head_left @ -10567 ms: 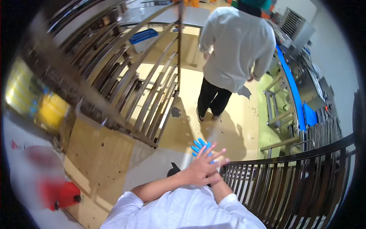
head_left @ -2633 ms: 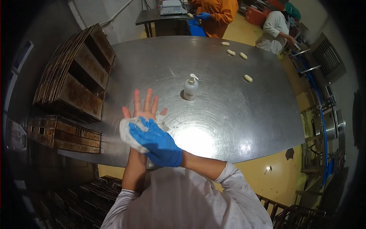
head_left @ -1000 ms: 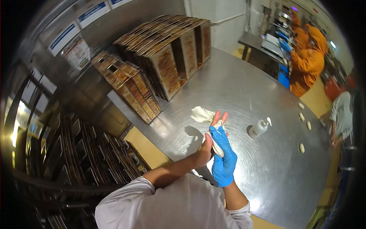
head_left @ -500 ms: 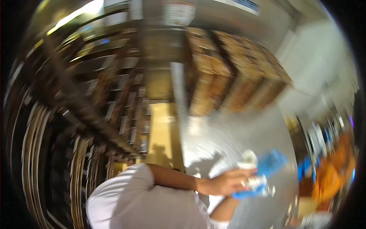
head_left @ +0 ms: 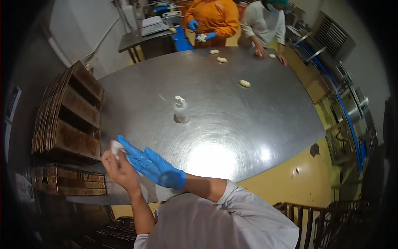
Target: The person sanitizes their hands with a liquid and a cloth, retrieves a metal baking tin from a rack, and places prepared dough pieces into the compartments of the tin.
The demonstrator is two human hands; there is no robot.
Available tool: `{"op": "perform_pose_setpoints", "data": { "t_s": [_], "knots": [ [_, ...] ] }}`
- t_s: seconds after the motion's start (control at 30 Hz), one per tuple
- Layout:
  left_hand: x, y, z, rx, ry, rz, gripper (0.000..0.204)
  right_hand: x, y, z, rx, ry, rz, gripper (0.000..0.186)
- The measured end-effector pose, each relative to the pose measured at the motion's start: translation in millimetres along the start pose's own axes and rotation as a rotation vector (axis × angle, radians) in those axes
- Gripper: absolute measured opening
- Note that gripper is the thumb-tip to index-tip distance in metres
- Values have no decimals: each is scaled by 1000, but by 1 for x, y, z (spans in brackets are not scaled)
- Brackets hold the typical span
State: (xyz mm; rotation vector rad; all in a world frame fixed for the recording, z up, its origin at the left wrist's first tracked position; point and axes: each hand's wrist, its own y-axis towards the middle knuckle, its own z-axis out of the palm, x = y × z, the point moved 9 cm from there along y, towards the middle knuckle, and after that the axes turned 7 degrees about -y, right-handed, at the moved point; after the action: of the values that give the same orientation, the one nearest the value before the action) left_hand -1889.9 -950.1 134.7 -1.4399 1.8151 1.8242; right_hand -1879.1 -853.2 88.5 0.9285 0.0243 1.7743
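My left hand [head_left: 120, 171] is bare and raised over the table's near left part, fingers bent in around a small white crumpled piece [head_left: 116, 147]. I cannot make out whether that piece is cloth, paper or dough. Beside it, my right hand [head_left: 154, 167] wears a blue glove. Its fingers are stretched out towards the upper left, and their tips come near the white piece. Beyond both hands, a white pump bottle [head_left: 181, 112] stands upright on the metal table [head_left: 257, 120].
Stacked brown baking tins [head_left: 68, 110] stand at the left. Several dough pieces [head_left: 245, 83] lie towards the far side. A person in orange [head_left: 213, 18] holds dough there; a person in white [head_left: 265, 25] has both hands on the table. Dark racks [head_left: 319, 220] stand at the lower right.
My view has swung right, from the racks and tins to the whole table and the two people. The hands now appear at the left; my left fingers still hold something white near the blue glove.
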Motion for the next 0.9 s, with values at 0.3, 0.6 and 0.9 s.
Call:
{"op": "perform_pose_setpoints", "data": {
  "t_s": [0.3, 0.6, 0.9],
  "knots": [
    [-39, -58, 76, 460, -382, -169, 18, 113, -5, -42, -476, -1146, -574, 73],
    [-16, -37, 49, 377, -344, -258, 28, 82, 3, -62, -326, 142, -272, 71],
    [44, -4, 60, 159, -1087, -887, 82, 3, -17, 19, -127, -1237, -266, 51]
  ]
}}
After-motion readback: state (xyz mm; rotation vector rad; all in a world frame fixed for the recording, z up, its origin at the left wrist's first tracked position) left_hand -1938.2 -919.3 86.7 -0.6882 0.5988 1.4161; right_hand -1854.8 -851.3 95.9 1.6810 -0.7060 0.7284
